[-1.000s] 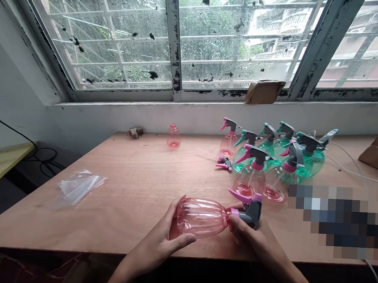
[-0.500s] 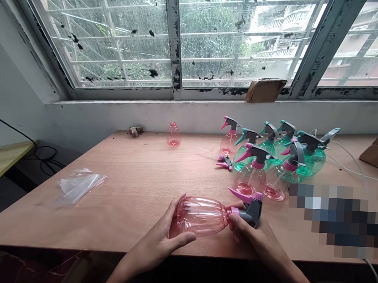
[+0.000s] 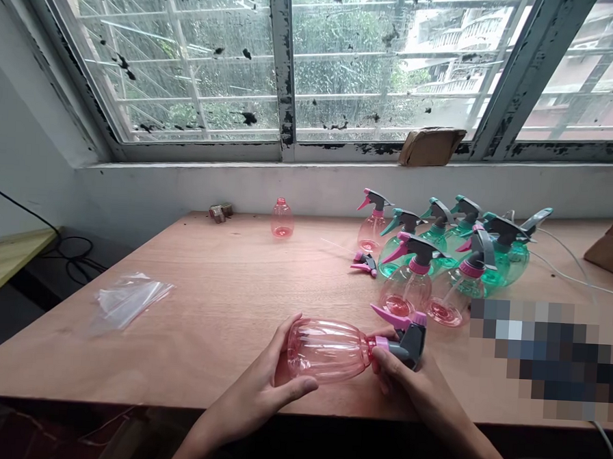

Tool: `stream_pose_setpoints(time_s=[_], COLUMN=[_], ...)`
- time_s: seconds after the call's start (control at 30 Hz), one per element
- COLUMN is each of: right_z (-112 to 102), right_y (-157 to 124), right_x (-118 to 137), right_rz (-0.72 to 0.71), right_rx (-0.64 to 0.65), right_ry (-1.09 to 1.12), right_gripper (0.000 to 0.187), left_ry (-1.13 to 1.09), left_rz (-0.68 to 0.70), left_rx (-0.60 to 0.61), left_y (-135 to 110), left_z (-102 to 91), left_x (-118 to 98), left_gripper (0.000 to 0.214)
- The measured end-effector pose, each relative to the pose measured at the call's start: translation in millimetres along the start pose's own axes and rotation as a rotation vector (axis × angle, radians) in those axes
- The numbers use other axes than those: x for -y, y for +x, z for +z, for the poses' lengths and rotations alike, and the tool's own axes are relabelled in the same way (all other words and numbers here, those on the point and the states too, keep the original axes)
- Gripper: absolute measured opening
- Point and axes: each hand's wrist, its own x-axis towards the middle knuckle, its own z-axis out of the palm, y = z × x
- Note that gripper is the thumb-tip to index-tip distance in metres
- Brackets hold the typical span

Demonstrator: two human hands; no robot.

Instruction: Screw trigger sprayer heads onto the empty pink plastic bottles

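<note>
A clear pink spray bottle (image 3: 328, 350) lies sideways between my hands, just over the table's front part. My left hand (image 3: 272, 378) cups its base end, thumb below and fingers behind. At the neck, my right hand (image 3: 402, 371) grips the pink collar (image 3: 381, 343) between thumb and fingers. The grey and pink trigger head (image 3: 411, 341) sits on the neck and points right, its pink trigger upward. Some of my right fingers are hidden behind the bottle and head.
Several pink and green spray bottles (image 3: 403, 289) stand at the right. A loose spray head (image 3: 365, 264) lies beside them. A headless pink bottle (image 3: 282, 219) stands at the back. Plastic bags (image 3: 131, 302) lie left on the wooden table (image 3: 221, 280). A blurred patch covers the right side.
</note>
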Motion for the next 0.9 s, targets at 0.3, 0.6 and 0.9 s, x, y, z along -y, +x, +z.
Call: stream_pose_setpoints(time_s=[0.3,0.6,0.9], right_z=[1.9,1.6,0.5], right_y=[0.8,0.5,0.2], right_x=[-3.8,-1.1,-0.8], right_rz=[-0.013,-0.006,-0.013], right_rx=[-0.035,-0.02,0.003], right_ry=[0.019,0.029,0.034], right_gripper=[0.043,0.041,0.037], left_ry=[0.012,0.006,0.004], left_rz=[-0.003,0.002,-0.003], left_rx=[0.0,0.003,0.015], left_y=[0.0,0.1,0.2], left_z=[-0.3,-0.3,-0.1], left_x=[-1.3,0.2,-1.9], left_gripper=[0.088,0.087,0.088])
